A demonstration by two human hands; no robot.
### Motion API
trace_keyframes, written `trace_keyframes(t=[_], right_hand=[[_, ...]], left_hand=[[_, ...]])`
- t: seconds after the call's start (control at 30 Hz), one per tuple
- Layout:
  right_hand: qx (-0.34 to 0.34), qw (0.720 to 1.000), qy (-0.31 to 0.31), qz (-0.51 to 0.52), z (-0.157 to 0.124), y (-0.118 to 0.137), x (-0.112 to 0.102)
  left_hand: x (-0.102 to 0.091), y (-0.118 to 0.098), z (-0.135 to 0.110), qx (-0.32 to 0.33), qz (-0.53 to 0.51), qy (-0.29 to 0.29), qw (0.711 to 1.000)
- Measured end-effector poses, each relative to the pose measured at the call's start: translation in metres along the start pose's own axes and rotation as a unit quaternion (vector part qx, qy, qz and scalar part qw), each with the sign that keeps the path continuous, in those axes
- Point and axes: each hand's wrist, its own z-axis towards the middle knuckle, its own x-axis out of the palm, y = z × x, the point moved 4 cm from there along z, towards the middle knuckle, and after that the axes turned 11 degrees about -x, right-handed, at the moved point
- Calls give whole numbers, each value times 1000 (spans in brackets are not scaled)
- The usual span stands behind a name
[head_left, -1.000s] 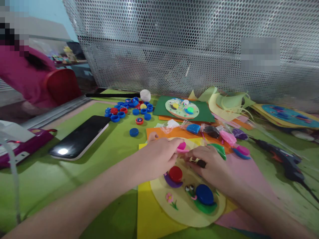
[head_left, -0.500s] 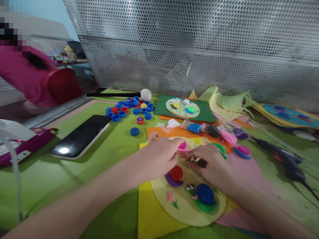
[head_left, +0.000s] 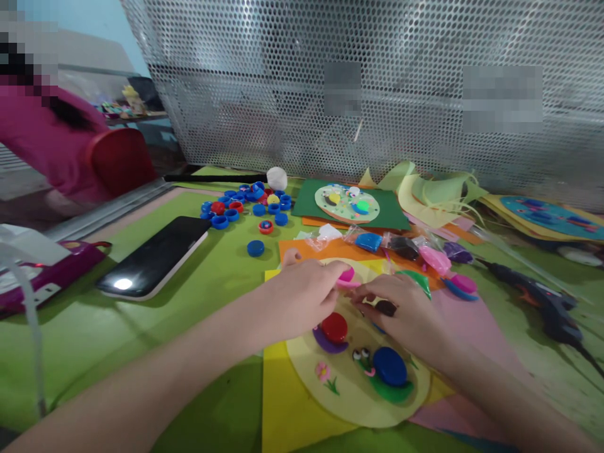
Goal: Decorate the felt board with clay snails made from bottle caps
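Observation:
A round cream card (head_left: 311, 393) carries several snail shapes made of bottle caps and clay. One has a red cap (head_left: 334, 328) on purple clay; another has a blue cap (head_left: 389, 366) on green clay with googly eyes. Over the card's upper part, my left hand (head_left: 304, 289) is closed, its thumb and fingers pinched beside a pink cap (head_left: 346, 275); whatever is in the pinch is hidden. My right hand (head_left: 406, 311) meets it from the right, fingertips together and a dark brown lump of clay (head_left: 385, 307) tucked in the curled fingers.
Bags of clay (head_left: 368, 241) lie behind the card, near a finished round picture (head_left: 346, 204) on green paper. Loose bottle caps (head_left: 231, 215) and a phone (head_left: 155, 258) are at left. A glue gun (head_left: 538, 302) rests at right. A perforated metal panel (head_left: 264, 82) stands behind.
My right hand has shifted very slightly right, the brown lump moving with it. My left hand keeps its pinch by the pink cap.

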Motion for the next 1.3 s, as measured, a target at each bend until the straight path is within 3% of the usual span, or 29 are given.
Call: trace_keyframes(t=[0.53,0.87,1.3], right_hand=[[3,999,-8,42,1,2,-3],[42,993,-65,89,-3,3,-11],[52,991,-75,100,-1,10,-17]], left_hand=[[1,2,1,-8,3,-1,1000],[-5,0,-1,0,-179,-13,984],[-4,-3,1,8,-197,-25,980]])
